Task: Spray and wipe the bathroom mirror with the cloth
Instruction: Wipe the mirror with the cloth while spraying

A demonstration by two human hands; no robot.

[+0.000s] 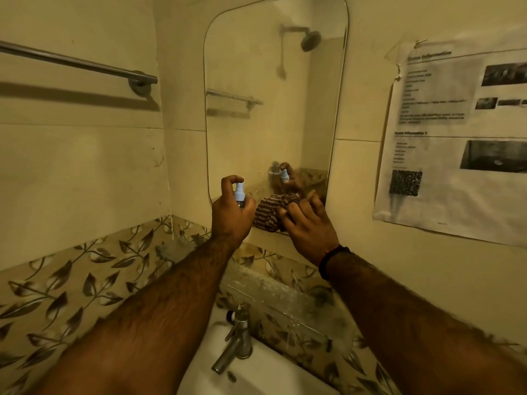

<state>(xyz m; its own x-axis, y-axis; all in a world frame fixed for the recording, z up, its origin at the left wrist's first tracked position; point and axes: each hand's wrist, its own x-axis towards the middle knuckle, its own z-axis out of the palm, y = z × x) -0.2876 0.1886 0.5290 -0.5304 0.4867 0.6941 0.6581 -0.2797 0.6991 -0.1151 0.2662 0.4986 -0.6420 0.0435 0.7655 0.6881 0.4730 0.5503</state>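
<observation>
A tall mirror (271,104) with rounded corners hangs on the wall ahead. My left hand (231,215) grips a small spray bottle (239,193) with a pale blue top, index finger curled over the nozzle, held just in front of the mirror's lower left corner. My right hand (309,229) presses a brown striped cloth (271,212) against the bottom edge of the glass. The mirror reflects the bottle, the cloth and a shower head.
A metal towel bar (77,62) is fixed to the left wall. A printed paper notice (462,138) is taped to the wall right of the mirror. Below are a white basin (256,374) with a metal tap (236,343) and a leaf-patterned tile band (85,275).
</observation>
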